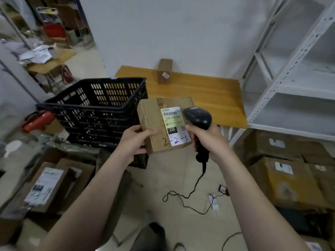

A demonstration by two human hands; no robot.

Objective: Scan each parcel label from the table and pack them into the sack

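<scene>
Head view

- Left hand: grips the parcel at its near left corner. The thumb lies flat on the top face and the fingers curl under the left edge.
- Parcel: brown cardboard box held in the air between the two hands, in front of the table's near edge. Its broad face is turned up to the camera. The face looks nearly square, so its long axis cannot be told for sure.
- Label: white, stuck on the right half of the top face, just right of the left thumb tip. Its long axis runs away from the person, with the barcode at the far end and a handwritten "2-2-5" at the near end.
- Right hand: fingers wrap tight round the scanner's handle, forefinger on its front side.
- Scanner: black, pistol-shaped. The handle stands roughly upright in the fist and the head sits above the right fingers, tipped toward the label's right edge.
- Cable: black, drops from below the right fingers and loops on the floor.
- Table: wood top, beyond both sets of fingertips.
- Second parcel: small brown box on the table's far edge, against the wall.
- Crate: black and slotted, just left of the left fingers.
- Shelving: white metal, well to the right of the right hand.
- Cartons: labelled, on the floor under the shelving.
</scene>
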